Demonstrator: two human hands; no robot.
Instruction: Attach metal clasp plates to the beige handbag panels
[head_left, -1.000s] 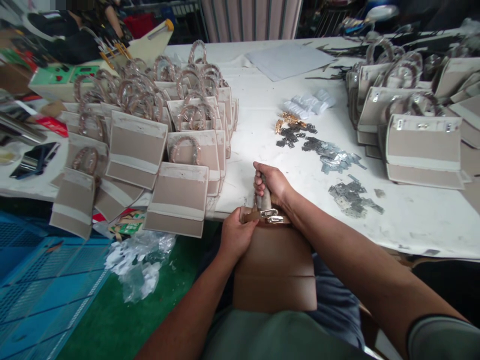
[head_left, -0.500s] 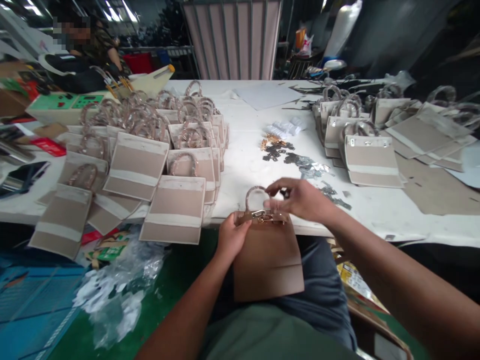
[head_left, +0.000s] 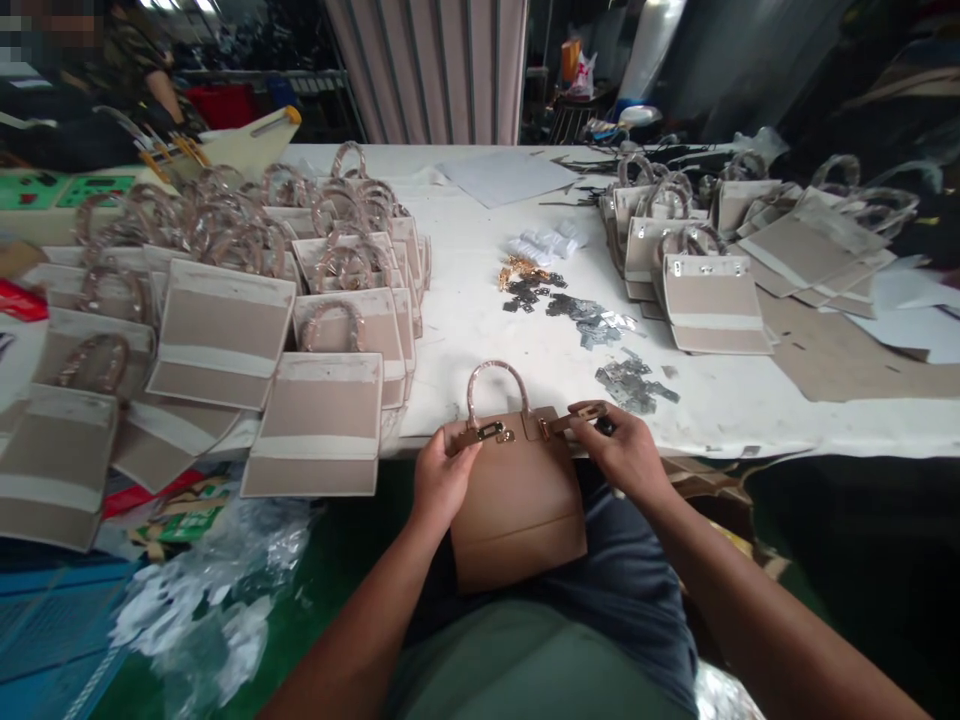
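Probably light, stiff and slightly slippery, the brown bag panel (head_left: 517, 500) rests on the lap (head_left: 641, 590), easiest held by its side edges; at its 2 top corners, the left hand (head_left: 442, 475) pinches the left strap (head_left: 489, 431) and the right hand (head_left: 628, 455), fingers curled closed, the right strap (head_left: 564, 424). Past the panel's top runs the near edge of the bench (head_left: 450, 350), with room between stacked panels (head_left: 315, 425) to its left and metal plates (head_left: 630, 385) to its right.

Legible text: none. Green packet (head_left: 191, 527), eight o'clock — print blurred. Red-and-white bag (head_left: 583, 76), one o'clock — marks too small. Green control panel (head_left: 96, 190), ten o'clock: unreadable.
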